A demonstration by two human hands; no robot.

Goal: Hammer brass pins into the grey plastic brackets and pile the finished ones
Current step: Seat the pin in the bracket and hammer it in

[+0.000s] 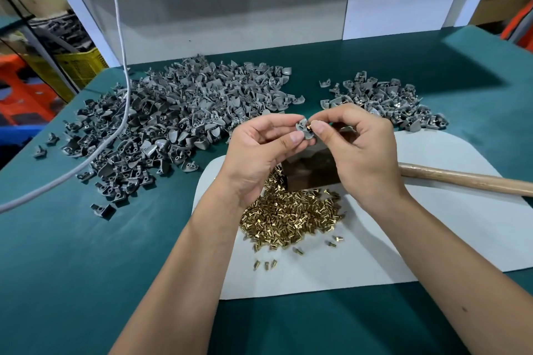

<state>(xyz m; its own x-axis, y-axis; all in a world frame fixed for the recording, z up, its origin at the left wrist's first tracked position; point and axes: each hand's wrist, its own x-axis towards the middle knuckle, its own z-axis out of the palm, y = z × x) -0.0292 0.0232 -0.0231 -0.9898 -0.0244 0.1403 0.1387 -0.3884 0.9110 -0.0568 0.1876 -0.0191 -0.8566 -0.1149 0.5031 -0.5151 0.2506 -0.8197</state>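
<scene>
above the worktop (86, 253), left hand (259, 150) pinching light stiff bracket (302, 127) by its rim; right hand (357, 147) pinching small slippery pin (308, 126)

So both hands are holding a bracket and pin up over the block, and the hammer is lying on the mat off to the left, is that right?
Not quite. The head view shows the hammer lying to the right, not left. The rest holds: both hands hold a bracket and pin above the block.

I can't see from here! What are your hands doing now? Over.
Left hand holds grey bracket. Right hand pinches brass pin at bracket. Hammer handle lies untouched. Nothing in the way.
</scene>
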